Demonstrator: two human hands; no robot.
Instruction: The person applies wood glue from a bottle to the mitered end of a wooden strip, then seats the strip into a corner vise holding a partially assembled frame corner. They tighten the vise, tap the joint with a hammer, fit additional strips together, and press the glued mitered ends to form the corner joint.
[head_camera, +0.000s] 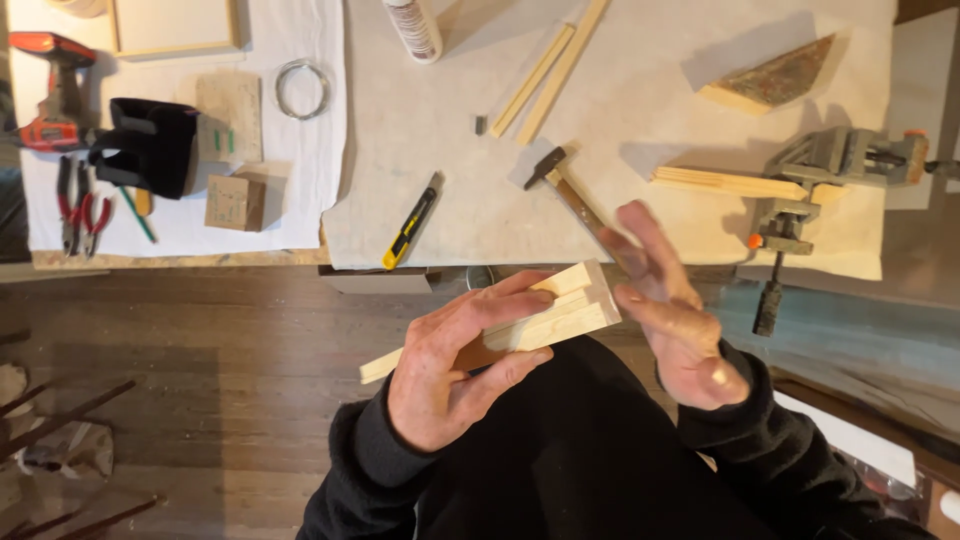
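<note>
Closest in, the left hand (440, 370) has its fingers wrapped around a bundle of pale wood strips (520, 322), thumb pressed along the top and the rest curled underneath, held out over the lap in black clothes. The strips slant up to the right, and their squared-off ends sit right next to the right hand (672, 322). That hand is open, fingers spread and a bit blurry, palm facing the strip ends; can't tell if it's actually touching them.

Just past the hands, at the table edge, there's a hammer (565, 185) and a yellow utility knife (410, 224) lying on the white cloth (440, 170). Off to the right a metal clamp (815, 175) grips another flat wood strip (725, 182).

Further back are two loose strips (552, 70), a glue bottle (412, 28), and a wedge-shaped block (770, 78). Far left: a coil of wire (301, 88), red pliers (82, 215), and a red drill (52, 95).
</note>
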